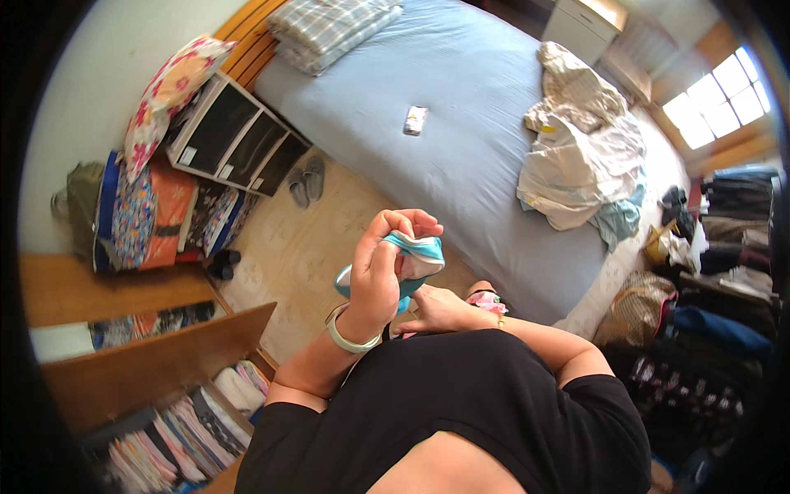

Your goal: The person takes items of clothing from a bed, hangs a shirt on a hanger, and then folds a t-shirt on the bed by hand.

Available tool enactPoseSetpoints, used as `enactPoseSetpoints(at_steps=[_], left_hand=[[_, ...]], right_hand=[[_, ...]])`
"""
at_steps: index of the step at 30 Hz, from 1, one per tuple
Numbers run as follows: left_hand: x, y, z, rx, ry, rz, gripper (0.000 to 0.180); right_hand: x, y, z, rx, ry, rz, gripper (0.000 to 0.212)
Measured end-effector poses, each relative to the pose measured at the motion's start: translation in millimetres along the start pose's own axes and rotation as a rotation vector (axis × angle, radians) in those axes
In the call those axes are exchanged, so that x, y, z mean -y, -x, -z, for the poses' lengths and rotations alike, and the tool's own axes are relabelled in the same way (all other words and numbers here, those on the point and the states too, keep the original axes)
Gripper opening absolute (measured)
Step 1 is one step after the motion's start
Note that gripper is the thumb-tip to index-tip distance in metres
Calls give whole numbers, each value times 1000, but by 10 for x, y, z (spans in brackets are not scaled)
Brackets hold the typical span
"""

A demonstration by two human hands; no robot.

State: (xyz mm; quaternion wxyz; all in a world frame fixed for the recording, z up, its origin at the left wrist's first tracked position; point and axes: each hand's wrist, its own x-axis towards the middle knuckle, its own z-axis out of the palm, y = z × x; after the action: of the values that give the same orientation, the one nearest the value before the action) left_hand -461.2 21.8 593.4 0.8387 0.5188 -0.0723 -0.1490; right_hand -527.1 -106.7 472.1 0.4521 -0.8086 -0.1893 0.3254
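Observation:
My left hand [378, 276], with a pale band on its wrist, is raised in front of my chest. Its fingers are closed on a small turquoise-and-white cloth piece [425, 265]; the exact kind of garment cannot be made out. A turquoise edge curves round the cloth's opening, and part of it shows behind the hand. Just below, my right hand [442, 311] is close to the cloth's lower end, its thumb and fingers apart. Whether it touches the cloth is unclear. Pink patterned fabric [487, 302] shows beyond my right forearm.
Ahead stands a bed with a blue-grey sheet [354, 115], bearing a phone [415, 120], a folded plaid blanket [325, 37] and crumpled pale bedding [576, 165]. An open wooden drawer [164, 362] with folded clothes is at left. Slippers [306, 183] lie on the floor; clothes piles [724, 313] at right.

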Motion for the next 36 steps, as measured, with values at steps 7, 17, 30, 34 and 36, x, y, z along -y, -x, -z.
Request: enactPoseSetpoints(at_steps=[7, 17, 30, 34, 36], left_hand=[[33, -768, -192, 142, 106, 49, 8], [-18, -1739, -793, 247, 190, 140, 10], [-178, -2865, -320, 364, -160, -138, 7], [-360, -3460, -8, 363, -422, -511, 9], [-515, -3711, 57, 367, -405, -545, 13]], right_hand=[[-535, -384, 351, -512, -335, -225, 34], [-712, -297, 1504, -805, -226, -119, 107], [-1052, 111, 2588, -1341, -424, -58, 39], [-553, 304, 2880, -1522, 59, -72, 37], [-237, 363, 3043, -1571, 426, -11, 35]])
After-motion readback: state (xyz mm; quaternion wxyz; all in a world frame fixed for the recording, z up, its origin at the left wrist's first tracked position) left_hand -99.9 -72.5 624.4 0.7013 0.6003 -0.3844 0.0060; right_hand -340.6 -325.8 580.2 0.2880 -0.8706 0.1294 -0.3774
